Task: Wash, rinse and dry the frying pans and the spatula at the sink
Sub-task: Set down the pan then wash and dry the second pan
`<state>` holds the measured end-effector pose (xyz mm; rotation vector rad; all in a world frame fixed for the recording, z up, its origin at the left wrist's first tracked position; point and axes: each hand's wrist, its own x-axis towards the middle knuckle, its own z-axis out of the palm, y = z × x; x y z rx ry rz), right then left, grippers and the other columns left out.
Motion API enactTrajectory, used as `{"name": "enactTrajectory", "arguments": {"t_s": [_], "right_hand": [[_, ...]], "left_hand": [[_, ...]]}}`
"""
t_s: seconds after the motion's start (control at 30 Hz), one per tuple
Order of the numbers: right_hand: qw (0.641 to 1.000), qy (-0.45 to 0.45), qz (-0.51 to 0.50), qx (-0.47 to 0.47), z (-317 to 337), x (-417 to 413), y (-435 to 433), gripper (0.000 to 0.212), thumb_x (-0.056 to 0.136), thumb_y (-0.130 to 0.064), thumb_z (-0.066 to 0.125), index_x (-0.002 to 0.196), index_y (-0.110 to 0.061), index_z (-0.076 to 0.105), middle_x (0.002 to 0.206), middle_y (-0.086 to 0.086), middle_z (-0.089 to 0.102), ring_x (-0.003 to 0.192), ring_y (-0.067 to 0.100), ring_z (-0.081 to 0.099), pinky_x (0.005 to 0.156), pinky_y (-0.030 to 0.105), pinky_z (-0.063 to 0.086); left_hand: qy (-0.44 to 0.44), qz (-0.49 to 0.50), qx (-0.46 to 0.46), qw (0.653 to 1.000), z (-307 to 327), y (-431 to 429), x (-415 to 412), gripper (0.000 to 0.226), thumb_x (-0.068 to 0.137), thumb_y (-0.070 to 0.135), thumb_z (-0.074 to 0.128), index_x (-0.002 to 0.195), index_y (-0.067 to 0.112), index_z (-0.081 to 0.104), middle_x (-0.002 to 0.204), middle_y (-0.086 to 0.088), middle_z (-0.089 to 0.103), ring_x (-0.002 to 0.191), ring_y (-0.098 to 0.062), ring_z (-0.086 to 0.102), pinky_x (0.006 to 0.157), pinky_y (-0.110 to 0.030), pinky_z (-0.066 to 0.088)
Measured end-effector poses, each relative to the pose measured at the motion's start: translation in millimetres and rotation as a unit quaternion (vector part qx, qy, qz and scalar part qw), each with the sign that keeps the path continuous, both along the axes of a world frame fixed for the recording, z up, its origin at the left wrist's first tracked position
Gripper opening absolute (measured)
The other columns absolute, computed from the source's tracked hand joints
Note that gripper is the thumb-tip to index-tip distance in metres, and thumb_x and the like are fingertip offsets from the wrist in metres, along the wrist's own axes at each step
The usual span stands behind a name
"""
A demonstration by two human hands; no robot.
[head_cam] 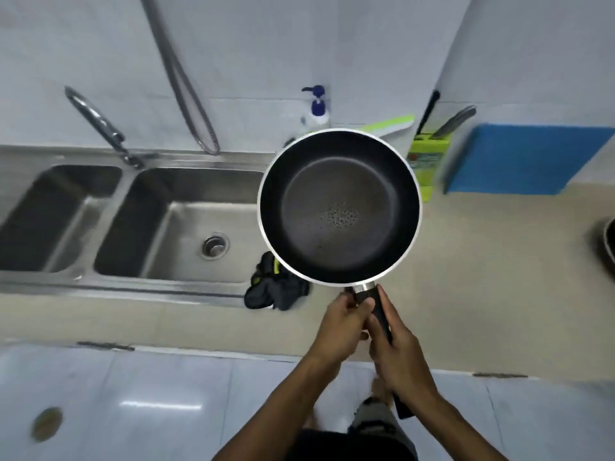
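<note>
I hold a black non-stick frying pan (339, 207) with a pale rim level above the counter, just right of the sink (186, 224). Small droplets or specks sit on its floor. My left hand (342, 322) grips the black handle close to the pan's metal collar. My right hand (397, 347) grips the handle further back, and the handle's end sticks out below it. A dark cloth (276, 289) with green trim lies crumpled on the sink's right edge, partly under the pan. No spatula is in view.
The double steel sink has a faucet (100, 124) at its back and a hose (186, 91) hanging on the wall. A soap pump bottle (317, 108), a green knife block (427, 161) and a blue mat (529, 161) stand at the back. Another dark vessel (607, 244) shows at the right edge.
</note>
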<state>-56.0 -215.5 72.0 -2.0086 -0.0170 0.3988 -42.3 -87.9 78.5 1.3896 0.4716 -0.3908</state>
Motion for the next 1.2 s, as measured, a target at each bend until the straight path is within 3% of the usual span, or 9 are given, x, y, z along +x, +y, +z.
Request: {"name": "enactTrajectory", "arguments": {"t_s": [0.13, 0.23, 0.47, 0.53, 0.63, 0.8, 0.97, 1.07, 1.2], "right_hand": [[0.996, -0.012, 0.084, -0.005, -3, 2, 100, 0.052, 0.104, -0.049, 0.04, 0.143, -0.072, 0.015, 0.068, -0.006, 0.063, 0.052, 0.008, 0.058, 0.053, 0.022, 0.046], [0.99, -0.005, 0.14, -0.003, -6, 4, 158, 0.054, 0.102, -0.051, 0.04, 0.151, -0.061, 0.018, 0.056, 0.0, 0.057, 0.044, 0.013, 0.05, 0.047, 0.03, 0.042], [0.977, 0.022, 0.213, -0.009, -35, 28, 275, 0.052, 0.106, -0.042, 0.043, 0.149, -0.06, 0.021, 0.051, -0.01, 0.055, 0.041, 0.003, 0.047, 0.044, 0.022, 0.036], [0.976, 0.028, 0.215, -0.016, -52, 41, 307, 0.051, 0.106, -0.043, 0.043, 0.152, -0.057, 0.025, 0.062, -0.013, 0.063, 0.046, 0.0, 0.053, 0.047, 0.017, 0.038], [0.976, 0.041, 0.21, -0.034, -74, 60, 356, 0.05, 0.105, -0.045, 0.044, 0.148, -0.059, 0.025, 0.114, -0.004, 0.074, 0.072, -0.004, 0.062, 0.063, 0.012, 0.046], [0.981, 0.089, 0.168, -0.044, -85, 77, 413, 0.051, 0.107, -0.037, 0.043, 0.155, -0.046, 0.027, 0.137, -0.005, 0.062, 0.119, 0.014, 0.063, 0.093, 0.02, 0.048], [0.981, 0.103, 0.15, -0.063, -100, 95, 451, 0.049, 0.107, -0.036, 0.042, 0.149, -0.053, 0.023, 0.125, -0.011, 0.064, 0.108, 0.012, 0.068, 0.089, 0.012, 0.046], [0.98, 0.111, 0.149, -0.068, -107, 104, 460, 0.053, 0.107, -0.036, 0.043, 0.151, -0.053, 0.018, 0.112, -0.014, 0.064, 0.087, 0.001, 0.064, 0.074, 0.005, 0.045], [0.981, 0.116, 0.142, -0.066, -115, 107, 463, 0.052, 0.106, -0.042, 0.043, 0.146, -0.062, 0.015, 0.114, -0.019, 0.061, 0.087, -0.004, 0.061, 0.071, 0.001, 0.044]], "left_hand": [[-0.005, 0.091, 0.014, 0.996, 4, 101, -22, 0.023, 0.106, 0.028, 0.056, 0.125, 0.021, 0.066, 0.114, 0.002, 0.077, 0.106, -0.015, 0.073, 0.095, -0.041, 0.06], [0.0, 0.144, 0.02, 0.989, 4, 157, -35, 0.022, 0.106, 0.027, 0.056, 0.123, 0.017, 0.067, 0.111, 0.0, 0.079, 0.103, -0.015, 0.075, 0.095, -0.041, 0.061], [0.039, 0.223, 0.006, 0.974, -25, 270, -27, 0.022, 0.105, 0.021, 0.057, 0.115, 0.005, 0.068, 0.109, -0.016, 0.078, 0.102, -0.029, 0.075, 0.09, -0.043, 0.062], [0.052, 0.22, 0.005, 0.974, -39, 302, -14, 0.02, 0.106, 0.019, 0.056, 0.112, 0.006, 0.07, 0.109, -0.02, 0.077, 0.102, -0.033, 0.075, 0.086, -0.043, 0.062], [0.102, 0.217, 0.002, 0.971, -61, 351, 12, 0.017, 0.105, 0.016, 0.057, 0.104, 0.007, 0.071, 0.106, -0.025, 0.076, 0.101, -0.04, 0.074, 0.084, -0.046, 0.061], [0.16, 0.158, 0.015, 0.974, -84, 409, 45, 0.024, 0.106, 0.018, 0.055, 0.115, 0.001, 0.07, 0.092, -0.012, 0.072, 0.075, -0.018, 0.069, 0.06, -0.025, 0.056], [0.187, 0.153, 0.003, 0.97, -102, 441, 69, 0.019, 0.106, 0.014, 0.052, 0.109, 0.006, 0.07, 0.112, -0.023, 0.075, 0.104, -0.036, 0.073, 0.091, -0.047, 0.061], [0.193, 0.143, 0.002, 0.971, -107, 453, 78, 0.018, 0.106, 0.013, 0.052, 0.108, 0.009, 0.069, 0.112, -0.024, 0.074, 0.108, -0.039, 0.072, 0.093, -0.053, 0.06], [0.205, 0.122, -0.018, 0.971, -114, 463, 81, 0.016, 0.105, 0.01, 0.053, 0.105, 0.01, 0.069, 0.101, -0.016, 0.075, 0.096, -0.031, 0.073, 0.092, -0.052, 0.058]]}}
